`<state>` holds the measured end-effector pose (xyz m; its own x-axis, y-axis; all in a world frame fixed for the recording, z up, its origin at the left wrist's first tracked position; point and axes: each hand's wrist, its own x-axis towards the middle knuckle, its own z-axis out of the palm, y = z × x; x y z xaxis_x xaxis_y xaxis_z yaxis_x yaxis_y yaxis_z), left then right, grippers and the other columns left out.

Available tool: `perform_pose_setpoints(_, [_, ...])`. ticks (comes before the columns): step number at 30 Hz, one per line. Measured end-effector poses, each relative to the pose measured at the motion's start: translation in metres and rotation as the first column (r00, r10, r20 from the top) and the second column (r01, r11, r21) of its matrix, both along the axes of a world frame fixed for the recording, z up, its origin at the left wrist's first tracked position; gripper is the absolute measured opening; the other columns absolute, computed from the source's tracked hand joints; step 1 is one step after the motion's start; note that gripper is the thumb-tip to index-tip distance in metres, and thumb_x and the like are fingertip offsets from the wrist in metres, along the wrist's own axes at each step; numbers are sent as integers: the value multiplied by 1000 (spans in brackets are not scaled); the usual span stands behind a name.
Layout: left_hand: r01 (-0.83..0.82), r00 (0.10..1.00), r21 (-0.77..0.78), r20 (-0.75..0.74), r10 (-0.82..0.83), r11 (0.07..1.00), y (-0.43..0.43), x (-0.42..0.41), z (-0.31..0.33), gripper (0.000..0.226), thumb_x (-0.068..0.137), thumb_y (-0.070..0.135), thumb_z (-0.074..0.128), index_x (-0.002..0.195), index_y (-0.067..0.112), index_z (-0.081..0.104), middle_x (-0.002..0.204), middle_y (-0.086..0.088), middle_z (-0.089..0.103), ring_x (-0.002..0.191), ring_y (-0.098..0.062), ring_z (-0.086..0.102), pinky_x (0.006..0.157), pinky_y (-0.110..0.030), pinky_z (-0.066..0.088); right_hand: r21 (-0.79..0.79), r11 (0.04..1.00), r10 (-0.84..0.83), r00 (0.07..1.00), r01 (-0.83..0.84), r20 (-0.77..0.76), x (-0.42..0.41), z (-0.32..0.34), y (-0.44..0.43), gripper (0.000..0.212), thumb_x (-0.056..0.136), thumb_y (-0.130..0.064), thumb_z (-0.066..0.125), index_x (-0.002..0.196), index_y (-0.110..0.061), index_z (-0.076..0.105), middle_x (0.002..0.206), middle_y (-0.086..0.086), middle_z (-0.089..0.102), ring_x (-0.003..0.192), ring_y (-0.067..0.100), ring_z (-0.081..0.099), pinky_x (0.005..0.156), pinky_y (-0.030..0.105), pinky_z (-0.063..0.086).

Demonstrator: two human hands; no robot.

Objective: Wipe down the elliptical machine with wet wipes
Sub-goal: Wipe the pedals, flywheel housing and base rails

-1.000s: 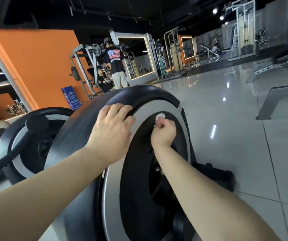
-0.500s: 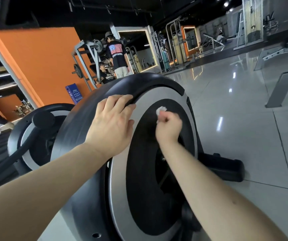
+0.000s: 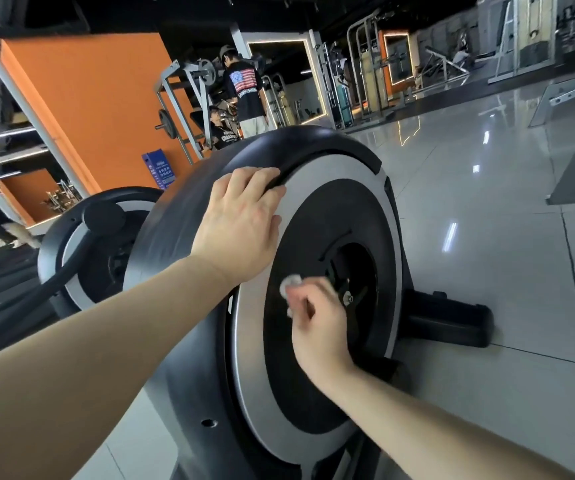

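The elliptical machine's big round flywheel housing [image 3: 334,168] fills the middle of the view, black on top with a silver ring around a black disc. My left hand [image 3: 241,223] rests flat on the housing's top rim, fingers straight. My right hand [image 3: 317,320] grips a small crumpled white wet wipe [image 3: 289,284] and holds it against the black disc, left of the hub and crank [image 3: 348,292].
A second elliptical housing [image 3: 106,244] stands to the left. The machine's black foot [image 3: 449,320] sticks out on the shiny tiled floor [image 3: 487,237] at right. Two people [image 3: 244,95] are by a weight rack at the back, near the orange wall [image 3: 99,105].
My right hand has slid the wipe down the black disc from near its top edge to beside the hub. My left hand stays on the rim. The view has tilted downward.
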<state>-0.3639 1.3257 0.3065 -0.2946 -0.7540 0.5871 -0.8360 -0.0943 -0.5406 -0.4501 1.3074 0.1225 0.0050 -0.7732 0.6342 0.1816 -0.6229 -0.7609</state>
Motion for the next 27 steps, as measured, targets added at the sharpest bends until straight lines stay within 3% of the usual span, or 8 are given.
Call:
perform_pose_setpoints(3, [8, 1000, 12, 15, -9, 1000, 2, 1, 1, 48, 94, 26, 59, 139, 12, 59, 152, -7, 48, 139, -33, 41, 114, -47, 30, 65, 993, 95, 995, -94, -14, 0, -14, 15, 20, 93, 9, 61, 83, -7, 66, 91, -2, 60, 82, 15, 62, 71, 29, 51])
perform_pose_setpoints(6, [-15, 999, 12, 38, 14, 1000, 11, -2, -1, 52, 94, 27, 59, 144, 14, 55, 157, -9, 42, 142, -33, 38, 116, -49, 25, 72, 997, -29, 999, 26, 34, 1, 34, -15, 17, 99, -9, 64, 85, -16, 71, 87, -5, 59, 77, 9, 61, 72, 21, 48])
perform_pose_setpoints(9, [-18, 997, 20, 70, 16, 1000, 27, -5, -10, 54, 93, 26, 58, 146, 15, 52, 159, -10, 39, 143, -33, 37, 119, -52, 23, 73, 995, -79, 992, 73, 93, -1, 74, -44, 11, 98, -8, 65, 98, -15, 73, 97, -8, 60, 86, 10, 66, 77, 24, 57])
perform_pose_setpoints(12, [10, 992, 42, 123, -15, 999, 44, -3, -23, 49, 90, 24, 58, 138, 14, 58, 156, -11, 44, 141, -34, 40, 119, -52, 23, -4, 996, -88, 996, 88, -4, -3, 44, -18, 15, 102, -12, 61, 90, -15, 69, 91, -8, 58, 83, 10, 63, 78, 24, 53])
perform_pose_setpoints(14, [13, 989, 58, 148, -22, 998, 52, 1, -33, 47, 89, 22, 60, 134, 14, 62, 154, -11, 46, 140, -33, 41, 119, -53, 25, -22, 1000, -10, 997, 8, -75, -1, -1, 12, 20, 100, -3, 59, 82, -12, 64, 88, -8, 55, 81, 12, 60, 78, 24, 49])
perform_pose_setpoints(19, [0, 988, 73, 156, -11, 997, 65, 5, -50, 40, 93, 19, 57, 131, 11, 65, 153, -11, 47, 146, -32, 38, 120, -54, 25, 148, 982, 142, 979, -120, -148, -3, -45, 33, 33, 84, 17, 55, 77, -14, 64, 89, -11, 58, 81, 13, 63, 73, 21, 48])
perform_pose_setpoints(24, [-33, 984, 40, 177, 26, 999, 61, 4, -54, 41, 95, 19, 53, 134, 10, 63, 155, -11, 45, 149, -32, 34, 121, -56, 24, 61, 996, -61, 995, 66, -80, -8, 17, -32, 24, 93, -1, 64, 74, -15, 71, 82, 2, 60, 76, 15, 60, 71, 27, 48])
perform_pose_setpoints(27, [-65, 976, 27, 210, 58, 998, 60, 3, -59, 44, 99, 19, 46, 139, 10, 59, 157, -11, 43, 151, -33, 29, 123, -55, 20, 199, 964, -178, 984, 178, -18, -11, 51, -95, 24, 93, -6, 64, 71, -14, 70, 85, 7, 63, 80, 26, 64, 72, 30, 52])
